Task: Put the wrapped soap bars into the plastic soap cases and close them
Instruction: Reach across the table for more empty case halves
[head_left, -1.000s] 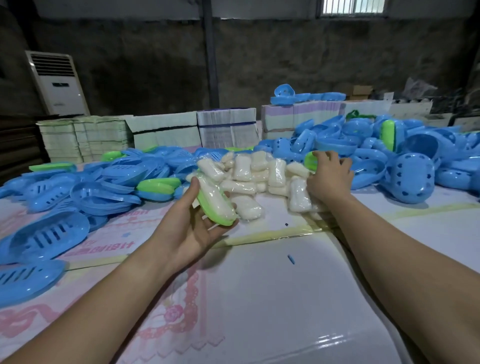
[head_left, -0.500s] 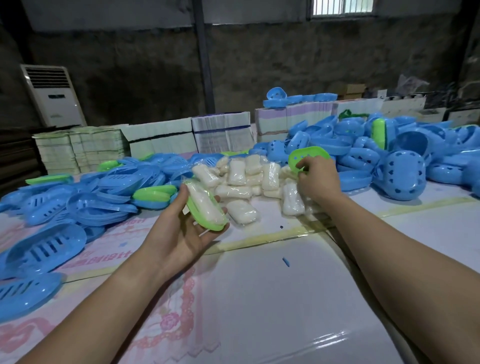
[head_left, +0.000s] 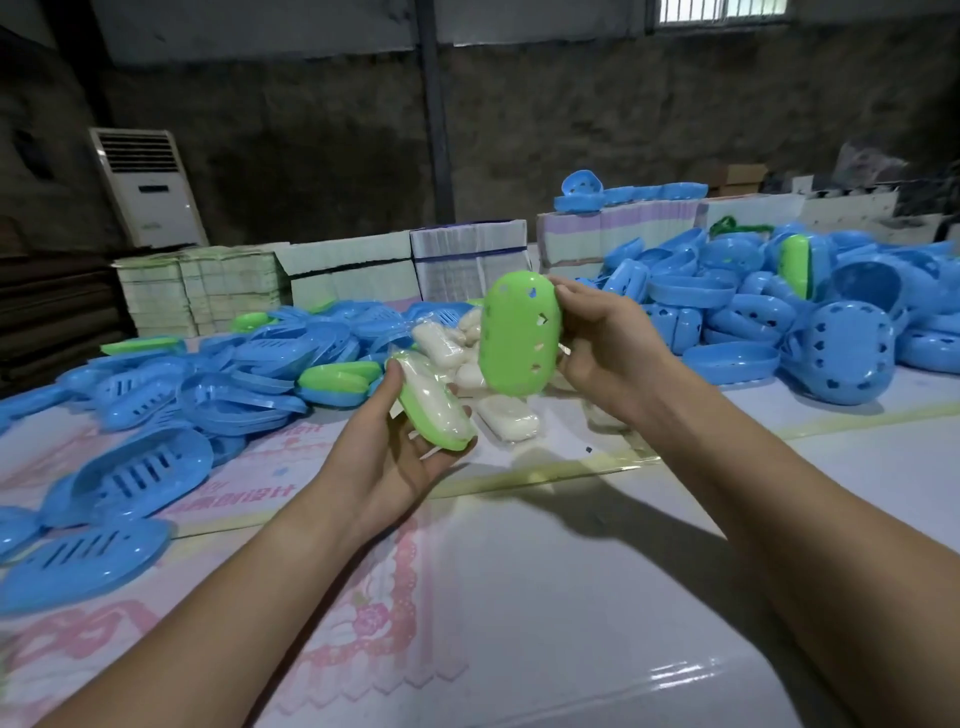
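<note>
My left hand (head_left: 384, 447) grips a green soap case base (head_left: 423, 423) with a wrapped white soap bar (head_left: 434, 400) lying in it. My right hand (head_left: 605, 345) holds a green case lid (head_left: 519, 332) upright by its edge, its holed top facing me, just above and right of the base. The lid and the base are apart. Behind both hands a heap of wrapped soap bars (head_left: 506, 415) lies on the table.
Piles of blue case bases (head_left: 130, 473) spread on the left and blue lids (head_left: 836, 353) on the right. A closed green case (head_left: 337, 382) lies by the left pile. Stacked paper bundles (head_left: 363, 270) line the back. The glossy table sheet (head_left: 545, 597) lies near me.
My right hand has lifted the green lid off the pile and brought it toward me, above the soap-filled base. My left hand has stayed put with the base.
</note>
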